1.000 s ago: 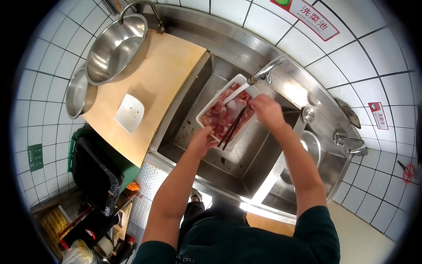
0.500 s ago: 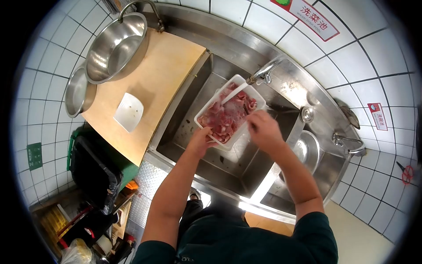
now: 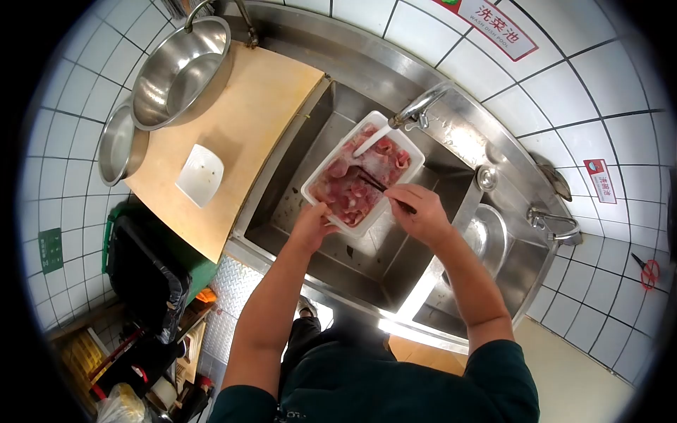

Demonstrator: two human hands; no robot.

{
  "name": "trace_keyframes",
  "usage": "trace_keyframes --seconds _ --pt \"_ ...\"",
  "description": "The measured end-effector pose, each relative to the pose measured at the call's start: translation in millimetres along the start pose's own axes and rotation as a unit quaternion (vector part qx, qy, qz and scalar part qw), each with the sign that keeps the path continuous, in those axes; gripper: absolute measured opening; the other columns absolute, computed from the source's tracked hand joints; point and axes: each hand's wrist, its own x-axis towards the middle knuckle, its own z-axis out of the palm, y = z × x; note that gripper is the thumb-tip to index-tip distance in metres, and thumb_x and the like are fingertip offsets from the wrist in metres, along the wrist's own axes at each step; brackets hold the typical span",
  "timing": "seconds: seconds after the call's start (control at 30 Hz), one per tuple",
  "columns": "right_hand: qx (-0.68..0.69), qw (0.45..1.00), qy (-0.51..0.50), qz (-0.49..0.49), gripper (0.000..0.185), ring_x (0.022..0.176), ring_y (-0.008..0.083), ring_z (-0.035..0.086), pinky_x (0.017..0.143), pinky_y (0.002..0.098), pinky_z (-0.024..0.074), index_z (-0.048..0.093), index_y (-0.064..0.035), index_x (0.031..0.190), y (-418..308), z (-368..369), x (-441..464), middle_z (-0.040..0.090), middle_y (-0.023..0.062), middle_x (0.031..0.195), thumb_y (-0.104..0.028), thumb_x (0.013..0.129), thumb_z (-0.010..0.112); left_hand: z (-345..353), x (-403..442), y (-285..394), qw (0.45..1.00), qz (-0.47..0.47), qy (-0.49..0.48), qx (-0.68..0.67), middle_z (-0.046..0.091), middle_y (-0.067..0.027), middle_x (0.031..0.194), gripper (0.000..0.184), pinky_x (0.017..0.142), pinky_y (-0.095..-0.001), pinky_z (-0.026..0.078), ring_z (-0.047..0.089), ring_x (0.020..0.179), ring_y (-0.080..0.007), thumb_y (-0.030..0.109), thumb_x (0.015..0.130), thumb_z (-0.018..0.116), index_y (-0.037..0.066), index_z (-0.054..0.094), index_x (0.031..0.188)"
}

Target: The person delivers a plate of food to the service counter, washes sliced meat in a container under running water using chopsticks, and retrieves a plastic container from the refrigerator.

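Note:
A white rectangular tub (image 3: 412, 156) of raw sliced meat (image 3: 338, 189) is in the left sink basin. Water runs from the faucet (image 3: 422, 103) onto the meat, which looks wet and partly foamy. My left hand (image 3: 312, 225) grips the tub's near left corner, fingers on the rim. In my right hand (image 3: 421, 212), closed at the tub's right side, are dark chopsticks (image 3: 372, 182), with their tips down in the meat.
A wooden board (image 3: 261, 92) at the left bears a white dish (image 3: 200, 176) and two metal bowls (image 3: 182, 74). The right basin holds a metal bowl (image 3: 486, 240). Below the board stands a bin with a black liner (image 3: 144, 275). Scissors (image 3: 649, 272) are at the far right.
My right hand has swung from the tub's far right side down to its near right, and the chopsticks now point left into the meat. My left hand still holds the corner.

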Motion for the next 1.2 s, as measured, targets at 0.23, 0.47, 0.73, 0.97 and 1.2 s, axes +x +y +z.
trace_keyframes --seconds 0.23,0.47,0.73,0.97,1.2 --pt "-0.019 0.988 0.123 0.093 0.011 0.083 0.0217 0.073 0.073 0.0292 0.0570 0.074 0.0002 0.099 -8 -29 5 0.074 0.0147 0.096 0.000 0.088 0.072 -2 -26 16 1.000 0.014 0.012 -0.012 0.058 -0.0164 0.133 0.060 0.100 -0.0549 0.053 0.062 0.118 -0.0349 0.014 0.079 0.054 0.001 0.047 0.137" --pt "0.219 0.927 0.180 0.246 0.015 0.086 0.0132 0.071 0.073 0.0252 0.0549 0.075 0.0000 0.106 44 26 2 0.076 0.0108 0.101 -0.006 0.093 0.072 1 -23 7 0.999 0.032 -0.010 -0.040 0.061 -0.0111 0.127 0.054 0.090 -0.0479 0.056 0.064 0.111 -0.0269 0.016 0.086 0.053 0.005 0.048 0.138" --pt "0.157 0.980 0.046 0.116 0.017 0.088 0.0215 0.073 0.077 0.0334 0.0583 0.075 -0.0036 0.105 -26 9 -1 0.075 0.0127 0.100 -0.001 0.089 0.073 0 -25 13 0.998 0.051 0.015 -0.038 0.064 -0.0095 0.122 0.047 0.088 -0.0454 0.058 0.066 0.108 -0.0265 0.016 0.084 0.054 0.003 0.056 0.129" --pt "0.040 0.994 -0.023 -0.103 0.020 0.088 0.0302 0.073 0.077 0.0359 0.0588 0.075 -0.0043 0.101 -10 28 8 0.075 0.0124 0.097 0.003 0.082 0.075 9 -36 6 0.998 0.019 -0.010 -0.053 0.063 -0.0136 0.127 0.053 0.090 -0.0471 0.057 0.066 0.113 -0.0302 0.013 0.079 0.053 0.001 0.055 0.130" --pt "0.015 0.993 0.108 0.035 0.012 0.082 0.0281 0.073 0.074 0.0336 0.0580 0.073 -0.0021 0.097 -11 -16 8 0.075 0.0130 0.094 -0.004 0.086 0.076 7 -40 -3 0.999 0.024 -0.005 -0.039 0.065 -0.0151 0.121 0.055 0.097 -0.0541 0.054 0.065 0.113 -0.0331 0.018 0.077 0.057 0.002 0.054 0.129"
